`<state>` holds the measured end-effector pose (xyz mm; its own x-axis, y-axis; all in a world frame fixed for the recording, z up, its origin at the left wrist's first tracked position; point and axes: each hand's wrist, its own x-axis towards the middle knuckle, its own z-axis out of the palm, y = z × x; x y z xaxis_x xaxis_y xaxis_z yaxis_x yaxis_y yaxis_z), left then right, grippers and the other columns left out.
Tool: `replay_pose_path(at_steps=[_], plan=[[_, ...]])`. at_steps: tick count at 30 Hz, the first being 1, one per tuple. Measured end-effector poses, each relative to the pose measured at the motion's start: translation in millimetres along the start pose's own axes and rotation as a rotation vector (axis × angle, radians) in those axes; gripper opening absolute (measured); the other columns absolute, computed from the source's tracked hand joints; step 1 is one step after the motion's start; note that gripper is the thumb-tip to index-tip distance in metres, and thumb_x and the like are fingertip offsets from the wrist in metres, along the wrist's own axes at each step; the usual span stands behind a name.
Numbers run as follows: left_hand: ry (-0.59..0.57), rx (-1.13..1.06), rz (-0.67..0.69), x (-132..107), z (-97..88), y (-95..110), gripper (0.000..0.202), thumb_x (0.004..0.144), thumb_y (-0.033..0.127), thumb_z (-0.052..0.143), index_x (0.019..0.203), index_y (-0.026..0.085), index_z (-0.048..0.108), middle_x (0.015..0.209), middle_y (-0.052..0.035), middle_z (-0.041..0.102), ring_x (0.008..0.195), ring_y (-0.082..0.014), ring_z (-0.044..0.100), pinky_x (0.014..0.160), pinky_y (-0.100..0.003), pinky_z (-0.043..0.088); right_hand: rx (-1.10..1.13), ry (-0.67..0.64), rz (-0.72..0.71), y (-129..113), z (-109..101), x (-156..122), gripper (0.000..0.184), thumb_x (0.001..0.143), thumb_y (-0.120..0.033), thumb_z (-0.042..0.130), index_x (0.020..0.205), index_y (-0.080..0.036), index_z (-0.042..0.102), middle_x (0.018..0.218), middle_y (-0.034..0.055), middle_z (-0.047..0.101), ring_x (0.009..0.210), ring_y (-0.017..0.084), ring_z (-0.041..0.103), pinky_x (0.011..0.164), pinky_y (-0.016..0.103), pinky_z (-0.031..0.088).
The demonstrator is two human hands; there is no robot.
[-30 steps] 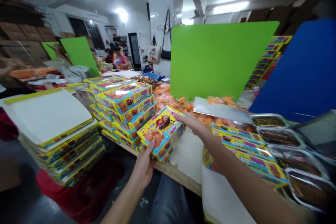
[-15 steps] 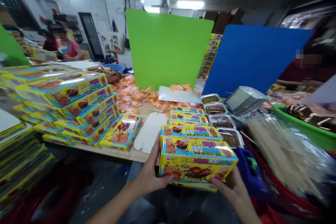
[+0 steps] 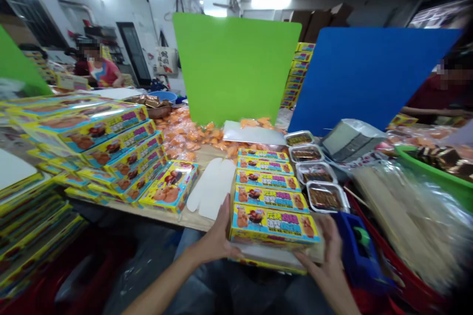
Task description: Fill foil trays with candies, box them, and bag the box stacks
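Observation:
My left hand and my right hand grip the two ends of a yellow and blue printed box at the near edge of the wooden table. The box lies nearly flat, its window side up, over a white sheet. Behind it runs a row of several like boxes. A flat white card cut-out lies to the left of the row, just beyond my left hand.
A tall stack of finished boxes fills the left, one single box beside it. Foil trays of dark food, a blue tape dispenser, bagged skewers and a green basin stand right. Green and blue boards rise behind; people sit beyond.
A second ago my hands set a box by the left stack. They then took up a box from the row at right, and it has now tipped down flatter toward the table.

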<state>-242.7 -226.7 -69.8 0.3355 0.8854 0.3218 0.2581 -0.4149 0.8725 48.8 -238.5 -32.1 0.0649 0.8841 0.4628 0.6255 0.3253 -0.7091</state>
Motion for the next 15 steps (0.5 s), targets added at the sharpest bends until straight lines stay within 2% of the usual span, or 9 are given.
replay_pose_path(at_steps=[2, 3, 5, 7, 8, 9, 11, 13, 15], plan=[[0.126, 0.072, -0.01, -12.9, -17.5, 3.9, 0.111, 0.067, 0.07, 0.056, 0.146, 0.023, -0.006, 0.154, -0.014, 0.005, 0.141, -0.0303, 0.009, 0.112, -0.05, 0.015, -0.218, 0.099, -0.22, -14.3, -10.0, 8.0, 0.09, 0.076, -0.044, 0.063, 0.146, -0.025, 0.009, 0.151, 0.0127, 0.015, 0.134, 0.038, 0.022, 0.104, 0.061, 0.025], [0.249, 0.133, -0.035, -20.3, -29.3, 5.5, 0.093, 0.076, 0.065, 0.051, 0.147, 0.024, 0.006, 0.153, -0.0128, 0.017, 0.14, -0.0276, 0.017, 0.112, -0.047, 0.018, -0.323, 0.113, -0.351, -20.9, -12.6, 13.2, 0.084, 0.078, -0.043, 0.061, 0.145, -0.029, 0.013, 0.152, 0.0098, 0.013, 0.135, 0.04, 0.02, 0.104, 0.063, 0.023], [0.6, 0.33, -0.131, -35.4, -56.5, 5.5, 0.059, 0.089, 0.05, 0.042, 0.141, 0.025, 0.03, 0.143, -0.0103, 0.037, 0.134, -0.0235, 0.031, 0.111, -0.044, 0.023, -0.487, 0.086, -0.572, -31.9, -11.9, 23.5, 0.069, 0.082, -0.042, 0.054, 0.143, -0.035, 0.022, 0.153, 0.0045, 0.015, 0.135, 0.041, 0.019, 0.103, 0.066, 0.017], [0.913, 0.613, -0.269, -47.6, -83.7, -0.2, 0.045, 0.091, 0.041, 0.041, 0.133, 0.025, 0.044, 0.138, -0.0106, 0.043, 0.131, -0.0252, 0.035, 0.108, -0.047, 0.027, -0.578, 0.025, -0.696, -38.4, -5.2, 31.1, 0.062, 0.084, -0.04, 0.049, 0.141, -0.038, 0.025, 0.152, 0.0034, 0.019, 0.135, 0.041, 0.022, 0.102, 0.068, 0.013], [0.97, 0.765, -0.335, -51.7, -95.1, -4.9, 0.045, 0.09, 0.041, 0.044, 0.131, 0.024, 0.048, 0.138, -0.0116, 0.043, 0.132, -0.0284, 0.033, 0.107, -0.051, 0.027, -0.598, 0.002, -0.729, -39.5, -1.3, 33.5, 0.062, 0.085, -0.037, 0.048, 0.142, -0.037, 0.025, 0.152, 0.0039, 0.021, 0.134, 0.04, 0.024, 0.102, 0.069, 0.012], [0.944, 0.904, -0.391, -54.2, -104.1, -10.4, 0.046, 0.088, 0.042, 0.047, 0.13, 0.023, 0.049, 0.139, -0.0126, 0.043, 0.133, -0.0317, 0.031, 0.106, -0.055, 0.025, -0.603, -0.012, -0.749, -39.0, 2.1, 35.2, 0.062, 0.085, -0.035, 0.048, 0.142, -0.037, 0.024, 0.151, 0.0042, 0.023, 0.133, 0.04, 0.026, 0.101, 0.069, 0.012], [0.747, 1.092, -0.441, -55.7, -114.4, -21.2, 0.05, 0.084, 0.043, 0.053, 0.13, 0.022, 0.05, 0.139, -0.0144, 0.044, 0.134, -0.0359, 0.028, 0.104, -0.061, 0.02, -0.595, -0.017, -0.761, -33.6, 5.6, 37.9, 0.062, 0.084, -0.032, 0.047, 0.141, -0.04, 0.024, 0.148, 0.0021, 0.03, 0.132, 0.038, 0.031, 0.101, 0.069, 0.014], [0.572, 1.158, -0.432, -55.9, -116.1, -27.7, 0.053, 0.083, 0.041, 0.056, 0.131, 0.02, 0.048, 0.139, -0.0154, 0.045, 0.133, -0.0348, 0.03, 0.104, -0.062, 0.016, -0.556, -0.037, -0.768, -24.6, 4.6, 41.5, 0.059, 0.084, -0.032, 0.045, 0.139, -0.045, 0.027, 0.142, -0.0026, 0.041, 0.129, 0.036, 0.037, 0.101, 0.066, 0.021], [0.519, 1.166, -0.426, -60.5, -113.5, -27.7, 0.052, 0.082, 0.039, 0.057, 0.13, 0.019, 0.048, 0.139, -0.0162, 0.045, 0.132, -0.032, 0.035, 0.106, -0.061, 0.015, -0.497, -0.085, -0.797, -14.9, 1.9, 46.1, 0.056, 0.084, -0.033, 0.042, 0.137, -0.047, 0.03, 0.133, -0.006, 0.051, 0.125, 0.032, 0.043, 0.098, 0.057, 0.034]])
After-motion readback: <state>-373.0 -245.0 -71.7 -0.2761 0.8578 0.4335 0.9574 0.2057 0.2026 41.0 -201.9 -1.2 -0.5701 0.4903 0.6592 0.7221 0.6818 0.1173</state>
